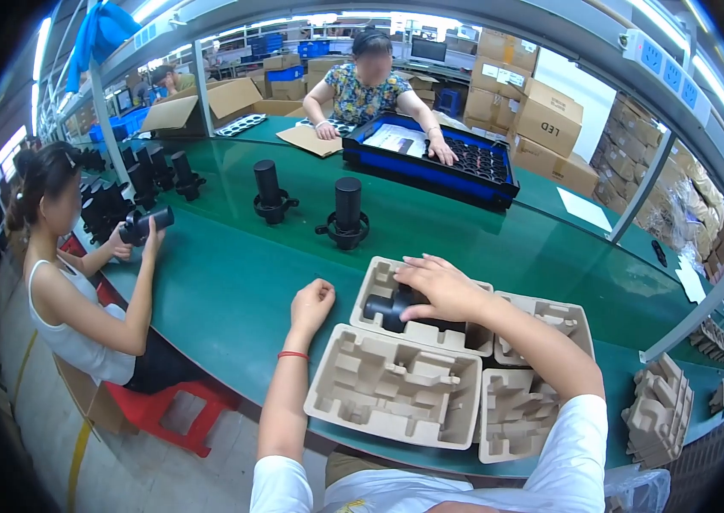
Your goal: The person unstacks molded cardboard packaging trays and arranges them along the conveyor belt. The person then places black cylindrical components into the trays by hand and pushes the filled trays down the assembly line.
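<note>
My right hand [443,291] reaches over a black cylindrical device [386,309] lying on its side in a moulded pulp tray [366,286]. Its thumb is on the near side and its fingers on the far side, hiding part of the device. Left of that tray my left hand [312,302] rests on the green table with fingers curled in; I see nothing in it. Closest to me is a second pulp tray [392,389] with bare moulded hollows. Two black devices [347,214] with ring-shaped bases stand upright farther back.
More pulp trays [541,329] lie at my right, beside a stack of them [659,410]. A person at left holds a black device [147,224] near several others. Across the table another person reaches into a blue-black crate [430,162]. A red stool [178,415] stands at left.
</note>
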The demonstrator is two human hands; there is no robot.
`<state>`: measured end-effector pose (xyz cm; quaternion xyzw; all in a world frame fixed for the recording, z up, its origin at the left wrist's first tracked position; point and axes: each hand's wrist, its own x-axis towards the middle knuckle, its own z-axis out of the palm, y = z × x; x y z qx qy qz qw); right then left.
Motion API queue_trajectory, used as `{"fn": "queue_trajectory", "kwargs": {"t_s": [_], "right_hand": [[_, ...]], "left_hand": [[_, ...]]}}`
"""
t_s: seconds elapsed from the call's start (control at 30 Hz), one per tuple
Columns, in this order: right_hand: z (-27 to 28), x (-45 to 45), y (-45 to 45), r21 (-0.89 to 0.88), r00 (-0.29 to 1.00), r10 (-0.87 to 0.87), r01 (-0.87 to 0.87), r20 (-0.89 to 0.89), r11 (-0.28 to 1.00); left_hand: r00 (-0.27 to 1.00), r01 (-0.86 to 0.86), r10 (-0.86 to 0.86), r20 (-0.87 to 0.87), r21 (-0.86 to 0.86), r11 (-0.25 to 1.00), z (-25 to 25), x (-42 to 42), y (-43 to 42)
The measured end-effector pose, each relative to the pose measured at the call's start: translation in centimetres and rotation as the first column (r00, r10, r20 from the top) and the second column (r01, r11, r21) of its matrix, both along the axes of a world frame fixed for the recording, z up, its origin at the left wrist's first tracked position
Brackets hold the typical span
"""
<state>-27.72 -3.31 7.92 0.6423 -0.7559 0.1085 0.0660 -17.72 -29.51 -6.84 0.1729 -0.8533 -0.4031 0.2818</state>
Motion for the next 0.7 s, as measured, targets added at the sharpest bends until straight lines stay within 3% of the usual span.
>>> {"fn": "queue_trajectory", "kwargs": {"t_s": [0.07,0.1,0.23,0.33,0.4,0.47,0.6,0.63,0.7], "right_hand": [[0.1,-0.4,-0.7,0.093,0.994,0.010,0.000,-0.108,0.996],[0.7,-0.8,-1.0,0.222,0.996,0.000,0.020,-0.087,0.975],[1.8,-2.1,-2.8,0.294,0.986,-0.064,0.016,0.156,0.956],[3.6,-5.1,-6.4,0.069,0.997,-0.068,0.070,-0.029,0.995],[5.3,-6.4,-9.9,0.028,0.992,-0.126,0.125,0.024,0.992],[4.1,-8.3,-13.4,-0.157,0.990,-0.137,0.133,-0.016,0.979],[1.2,-10.8,-19.0,-0.355,0.931,-0.356,0.308,-0.079,0.883],[0.5,-10.9,-19.7,-0.311,0.905,-0.425,0.397,-0.025,0.863],[0.1,-11.9,-20.2,-0.141,0.912,-0.410,0.406,0.005,0.903]], "left_hand": [[1.000,0.001,-0.001,0.031,0.007,1.000,0.1,0.0,0.1],[0.999,0.006,-0.006,0.038,-0.012,1.000,0.2,-0.1,0.1],[0.999,-0.004,0.007,0.032,-0.066,0.998,0.0,-0.3,0.2],[0.999,-0.013,0.017,0.033,-0.112,0.994,0.4,-0.2,0.6],[1.000,-0.007,0.010,0.020,-0.135,0.991,0.2,0.0,0.7],[1.000,-0.011,0.011,0.002,-0.151,0.988,0.4,-0.2,0.5],[1.000,0.003,-0.001,0.013,-0.170,0.985,0.7,0.0,0.7],[1.000,0.008,-0.005,0.014,-0.178,0.984,0.7,0.0,0.7],[1.000,0.013,-0.010,0.019,-0.187,0.982,0.7,0.0,0.6]]}}
